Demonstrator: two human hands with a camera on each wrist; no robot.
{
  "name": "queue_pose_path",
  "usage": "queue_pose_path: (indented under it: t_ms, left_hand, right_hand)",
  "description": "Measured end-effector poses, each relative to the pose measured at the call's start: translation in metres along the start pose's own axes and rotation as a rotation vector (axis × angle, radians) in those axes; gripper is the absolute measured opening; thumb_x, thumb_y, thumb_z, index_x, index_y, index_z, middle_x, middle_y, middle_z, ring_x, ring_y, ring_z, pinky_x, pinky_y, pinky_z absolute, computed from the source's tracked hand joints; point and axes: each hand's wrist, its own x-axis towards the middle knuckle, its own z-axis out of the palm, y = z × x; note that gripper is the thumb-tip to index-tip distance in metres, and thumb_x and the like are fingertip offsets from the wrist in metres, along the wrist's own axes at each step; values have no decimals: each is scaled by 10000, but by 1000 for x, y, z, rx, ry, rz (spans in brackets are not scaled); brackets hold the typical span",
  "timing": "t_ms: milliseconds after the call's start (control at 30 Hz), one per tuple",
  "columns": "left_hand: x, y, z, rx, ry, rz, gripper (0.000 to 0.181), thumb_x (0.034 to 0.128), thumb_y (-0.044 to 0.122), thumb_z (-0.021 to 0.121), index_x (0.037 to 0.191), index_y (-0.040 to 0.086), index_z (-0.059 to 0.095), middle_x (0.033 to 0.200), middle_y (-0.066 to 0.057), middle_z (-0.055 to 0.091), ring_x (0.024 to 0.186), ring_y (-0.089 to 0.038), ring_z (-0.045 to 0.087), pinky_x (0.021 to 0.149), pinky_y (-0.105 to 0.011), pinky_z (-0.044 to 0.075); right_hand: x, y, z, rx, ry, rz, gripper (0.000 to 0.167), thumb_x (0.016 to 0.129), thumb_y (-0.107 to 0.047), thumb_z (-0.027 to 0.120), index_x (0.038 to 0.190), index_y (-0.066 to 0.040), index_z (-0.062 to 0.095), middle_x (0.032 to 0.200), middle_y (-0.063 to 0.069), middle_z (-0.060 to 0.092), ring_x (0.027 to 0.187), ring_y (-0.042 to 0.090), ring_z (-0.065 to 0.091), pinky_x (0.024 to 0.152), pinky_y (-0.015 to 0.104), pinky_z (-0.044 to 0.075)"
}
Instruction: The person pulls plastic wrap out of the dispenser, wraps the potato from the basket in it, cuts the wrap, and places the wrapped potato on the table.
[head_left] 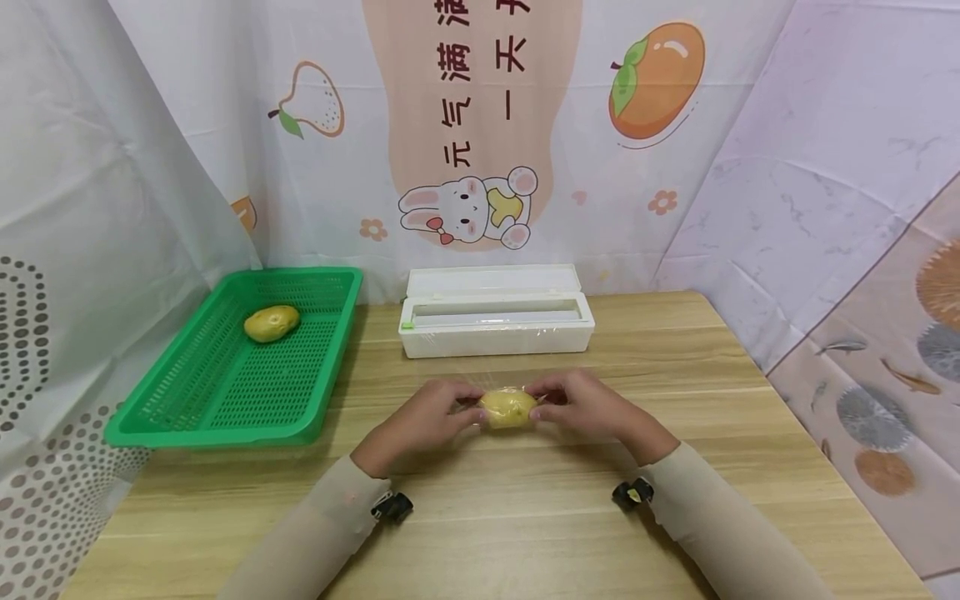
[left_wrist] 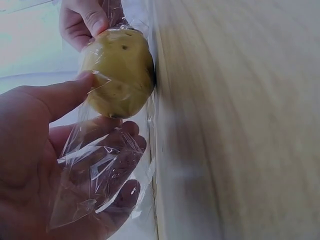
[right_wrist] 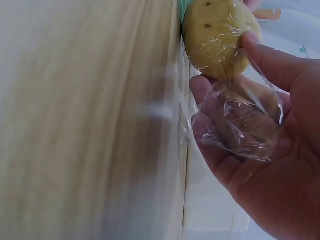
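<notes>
Left fingers (head_left: 461, 389) and right fingers (head_left: 553, 384) pinch inward.

We see a curtained-off work nook: creased printed cloths (head_left: 322, 192) hang beyond the hands (head_left: 420, 423) (head_left: 592, 408) and on both sides, around a wood-grain desk (head_left: 510, 525) beneath them. The white film box (head_left: 498, 339) ahead and green basket (head_left: 262, 383) to their left look kitchen-like to us.

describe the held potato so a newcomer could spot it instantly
Find the wooden table, then the open white box towards its back. This side of it, the left hand and right hand hold a yellow potato between them. Clear plastic film and those hands set it apart from the other potato, lying in the green basket.
</notes>
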Motion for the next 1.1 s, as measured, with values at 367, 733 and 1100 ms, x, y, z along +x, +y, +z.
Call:
queue_pose_path:
  t_ms: [367,733,1100]
  left_hand:
    - [5,-7,-5,-23,-7,-27,327,1050,369,612,1210,126,763,1150,21,719,1078,-110,641,908,-355,550]
    - [25,-10,-15,-46,-69,-59,390,1066,366,580,823,140,785,798,24,601,739,-131,524,647,-306,475]
    - [36,-19,-21,-115,-132,-128,530,1078,415,530,638,129,603,570,77,443,514,-88,391,493,-249,354]
  right_hand:
    - [9,3,-4,-61,-16,34,309,1018,-328,674,1262,-145,727,1093,-57,719,990,132,647,855,314,556]
    - [18,13,-14,50,-74,87,255,1047,-282,626,1199,-122,756,906,-15,684,765,122,572,655,275,509]
    - [37,17,-24,45,-147,128,318,1072,-317,571,998,-87,778,671,-51,492,609,92,437,556,245,378]
